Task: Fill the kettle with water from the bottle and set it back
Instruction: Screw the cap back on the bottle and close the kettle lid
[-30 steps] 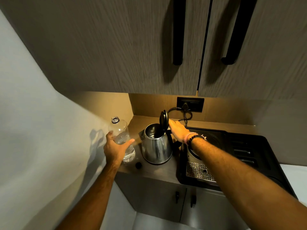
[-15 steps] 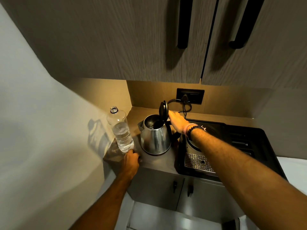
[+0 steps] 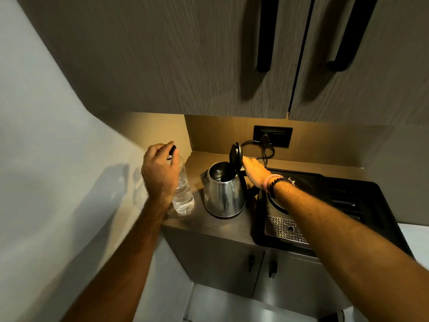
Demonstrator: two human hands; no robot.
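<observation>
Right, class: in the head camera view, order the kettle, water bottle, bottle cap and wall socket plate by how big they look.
1. Kettle
2. Water bottle, partly hidden by the left hand, so its place against the kettle is unsure
3. Wall socket plate, though it sits farther back
4. Bottle cap

This is a small kitchen corner, perhaps in a home or a rented room. Grey wood-grain wall cupboards [image 3: 162,54] with long black handles [image 3: 267,33] fill the upper part of the frame. Under them, in the centre, a narrow brown table [image 3: 222,226] lies in warm light. On it stand a steel electric kettle [image 3: 224,194] with the lid up and a clear water bottle [image 3: 183,196]. A black hob unit [image 3: 325,205] sits at the right. A wall socket [image 3: 272,136] with a plugged cable is behind. Lower cupboard doors [image 3: 220,263] are at the bottom centre.
</observation>
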